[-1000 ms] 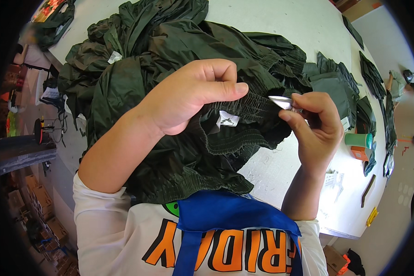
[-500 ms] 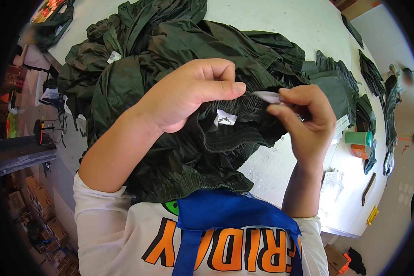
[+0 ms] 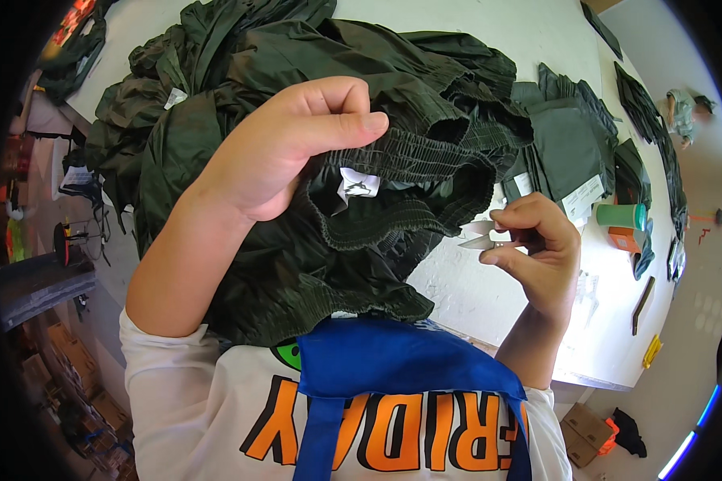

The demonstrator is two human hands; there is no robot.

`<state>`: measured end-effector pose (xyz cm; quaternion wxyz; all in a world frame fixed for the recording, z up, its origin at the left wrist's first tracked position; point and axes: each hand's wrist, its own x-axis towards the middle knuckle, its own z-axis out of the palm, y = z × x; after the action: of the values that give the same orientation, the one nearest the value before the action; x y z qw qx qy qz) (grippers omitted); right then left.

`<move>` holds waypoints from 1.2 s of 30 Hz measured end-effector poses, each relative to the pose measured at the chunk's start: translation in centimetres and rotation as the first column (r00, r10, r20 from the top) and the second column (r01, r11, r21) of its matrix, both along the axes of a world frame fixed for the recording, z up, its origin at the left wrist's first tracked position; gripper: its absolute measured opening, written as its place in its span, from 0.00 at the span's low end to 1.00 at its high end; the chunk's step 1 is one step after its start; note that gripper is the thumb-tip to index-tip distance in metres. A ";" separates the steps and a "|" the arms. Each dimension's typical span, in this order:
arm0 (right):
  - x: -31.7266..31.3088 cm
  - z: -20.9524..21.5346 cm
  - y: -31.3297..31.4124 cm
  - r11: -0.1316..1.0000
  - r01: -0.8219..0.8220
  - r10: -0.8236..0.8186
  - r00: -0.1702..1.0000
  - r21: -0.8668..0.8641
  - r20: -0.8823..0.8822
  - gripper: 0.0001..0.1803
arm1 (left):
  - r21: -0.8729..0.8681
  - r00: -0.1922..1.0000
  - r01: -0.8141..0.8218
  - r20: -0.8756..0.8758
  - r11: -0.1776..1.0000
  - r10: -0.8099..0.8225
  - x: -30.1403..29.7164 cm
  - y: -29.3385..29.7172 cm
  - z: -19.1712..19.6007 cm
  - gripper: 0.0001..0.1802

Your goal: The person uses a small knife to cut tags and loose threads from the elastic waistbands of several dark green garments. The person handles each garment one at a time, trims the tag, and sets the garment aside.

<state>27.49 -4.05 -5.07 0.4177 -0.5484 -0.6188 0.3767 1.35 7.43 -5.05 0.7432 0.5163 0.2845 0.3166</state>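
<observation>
Garment: dark green shorts point(image 3: 313, 240) with a gathered elastic waistband, bunched up in front of my chest over the near edge of the white table point(image 3: 489, 297); a small white label point(image 3: 354, 186) hangs inside the waistband.
Left hand: my left hand point(image 3: 285, 152) grips the waistband from above, fingers curled and pressed together, thumb laid flat along the elastic edge just above the label.
Right hand: my right hand point(image 3: 537, 248) is just to the right of the shorts, apart from the fabric, thumb and fingers pinching small metal thread snips point(image 3: 480, 236) whose tips point left toward the waistband.
Snip blades: I cannot tell whether they are parted or closed.
Pile: more dark green garments point(image 3: 241, 72) lie heaped on the table beyond my left hand.
Folded stack: flatter green pieces point(image 3: 573, 144) with white tags sit right of the heap.
Table edge items: a green cylinder point(image 3: 620, 216) and an orange box point(image 3: 624, 239) stand beyond my right hand.
Me: white shirt with orange print, blue apron point(image 3: 393, 365) at my chest.
</observation>
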 end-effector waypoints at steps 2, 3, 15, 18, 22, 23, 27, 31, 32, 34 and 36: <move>-0.5 -0.1 0.1 1.000 -0.004 0.004 1.000 0.008 -0.015 0.19 | -0.002 1.000 0.004 -0.001 1.000 -0.004 0.0 -0.1 -0.1 0.15; -0.6 -0.2 0.2 1.000 -0.016 0.016 0.999 0.006 -0.039 0.18 | -0.003 1.000 0.004 -0.002 1.000 -0.004 0.0 -0.1 -0.1 0.15; -1.0 0.2 -0.2 0.999 -0.005 0.004 0.999 0.036 0.034 0.17 | 0.006 1.000 -0.008 0.005 1.000 0.008 -0.1 -0.2 -0.4 0.16; -1.1 -0.2 -0.2 0.998 -0.030 0.027 0.998 0.056 0.052 0.17 | 0.003 1.000 -0.009 -0.010 1.000 0.009 0.0 -0.2 -0.4 0.16; -0.9 -0.4 -0.2 0.999 -0.034 0.037 0.996 0.041 -0.081 0.16 | -0.018 1.000 -0.007 0.005 1.000 0.007 -0.1 -0.3 -0.4 0.16; -0.7 -0.4 -0.2 0.999 -0.026 0.029 0.989 0.024 -0.146 0.15 | -0.013 1.000 -0.009 0.009 1.000 0.009 -0.1 -0.3 -0.4 0.17; -0.2 -0.4 0.2 0.998 0.000 0.010 0.984 0.056 -0.179 0.17 | 0.056 0.999 -0.030 0.027 0.998 0.028 -0.5 -0.6 -0.9 0.16; -0.5 0.9 1.1 0.994 0.041 -0.027 0.990 0.101 -0.140 0.21 | 0.061 0.999 0.010 -0.039 0.998 -0.008 -0.7 -1.7 0.2 0.15; -0.6 1.3 1.4 0.994 0.043 -0.027 0.988 0.104 -0.153 0.21 | 0.104 0.996 0.021 -0.085 0.994 -0.013 -0.7 -2.0 0.6 0.18; -1.1 2.1 2.4 0.989 0.008 0.001 0.998 0.144 -0.064 0.20 | 0.619 0.988 0.027 -0.134 0.785 0.072 -0.8 -2.5 -0.1 0.22; -1.7 2.3 3.6 0.982 -0.025 0.040 0.996 0.188 -0.081 0.19 | 0.744 0.962 0.094 -0.239 0.662 0.132 -0.7 -3.2 0.4 0.26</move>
<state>25.82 -0.43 -2.72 0.4871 -0.4801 -0.6421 0.3465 0.64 4.26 -4.67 0.4152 0.8111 0.2337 0.3393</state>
